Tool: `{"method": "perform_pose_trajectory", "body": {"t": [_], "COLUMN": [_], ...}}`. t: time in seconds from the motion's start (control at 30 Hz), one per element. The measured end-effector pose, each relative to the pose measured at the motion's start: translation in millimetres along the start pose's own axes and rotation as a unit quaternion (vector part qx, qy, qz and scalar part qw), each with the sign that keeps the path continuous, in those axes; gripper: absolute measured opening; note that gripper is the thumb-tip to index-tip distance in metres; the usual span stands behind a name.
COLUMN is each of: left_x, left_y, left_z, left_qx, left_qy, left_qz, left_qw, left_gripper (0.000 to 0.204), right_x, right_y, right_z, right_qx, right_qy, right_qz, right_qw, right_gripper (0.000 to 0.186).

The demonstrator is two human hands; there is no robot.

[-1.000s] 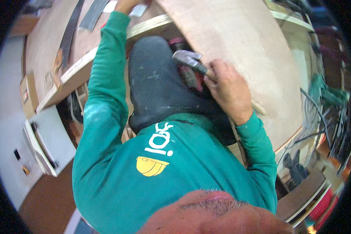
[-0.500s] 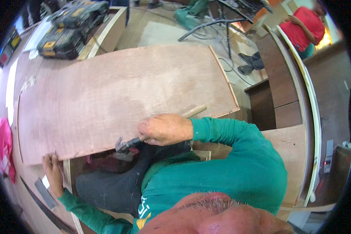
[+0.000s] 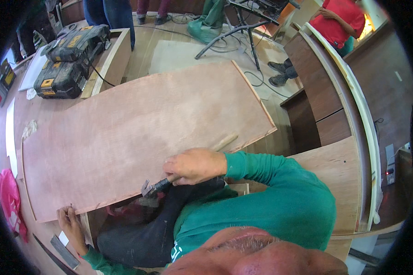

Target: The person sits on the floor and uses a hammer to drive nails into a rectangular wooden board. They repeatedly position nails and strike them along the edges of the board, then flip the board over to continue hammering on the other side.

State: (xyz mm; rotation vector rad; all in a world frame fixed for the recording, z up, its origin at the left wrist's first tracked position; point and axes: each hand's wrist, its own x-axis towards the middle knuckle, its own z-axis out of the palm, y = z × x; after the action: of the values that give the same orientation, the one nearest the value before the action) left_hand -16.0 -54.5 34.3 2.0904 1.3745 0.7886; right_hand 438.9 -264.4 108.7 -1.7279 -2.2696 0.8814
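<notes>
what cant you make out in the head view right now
In the head view:
Small thing by the left hand, at the edge of the panel: too small to identify.
Middle of the handle of the hammer: covered by the right hand.
Wearer of the blue jeans: cut off above by the picture's top edge.

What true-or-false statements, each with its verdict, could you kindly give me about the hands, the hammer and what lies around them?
1. The right hand grips a hammer. True.
2. The hammer's head is to the right of that hand. False: it is to the left.
3. The left hand is at the near edge of the wooden panel. True.
4. The cloth at the picture's far left is green. False: it is pink.
5. The person's sleeves are green. True.
</notes>
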Motion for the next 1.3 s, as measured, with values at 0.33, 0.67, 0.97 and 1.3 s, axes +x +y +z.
{"method": "perform_pose_trajectory", "body": {"t": [0.33,0.67,0.97,1.3], "left_x": [25,9,-1,-3], "left_y": [-12,13,19,16], "left_z": [16,16,8,10], "left_qx": [0.026,-0.03,-0.062,-0.078], "left_qy": [0.112,0.169,0.175,0.196], "left_qz": [0.043,0.066,0.048,0.043], "left_qw": [0.992,0.983,0.981,0.976], "left_gripper": [0.018,0.012,0.01,0.01], "right_x": [60,129,138,147], "right_y": [-25,-57,-63,-65], "right_z": [-17,16,21,14], "right_qx": [0.026,-0.116,-0.139,-0.148], "right_qy": [0.012,0.128,0.079,0.041], "right_qz": [-0.14,-0.136,-0.122,-0.134], "right_qw": [0.99,0.975,0.98,0.979], "right_gripper": [0.025,0.027,0.029,0.037]}}
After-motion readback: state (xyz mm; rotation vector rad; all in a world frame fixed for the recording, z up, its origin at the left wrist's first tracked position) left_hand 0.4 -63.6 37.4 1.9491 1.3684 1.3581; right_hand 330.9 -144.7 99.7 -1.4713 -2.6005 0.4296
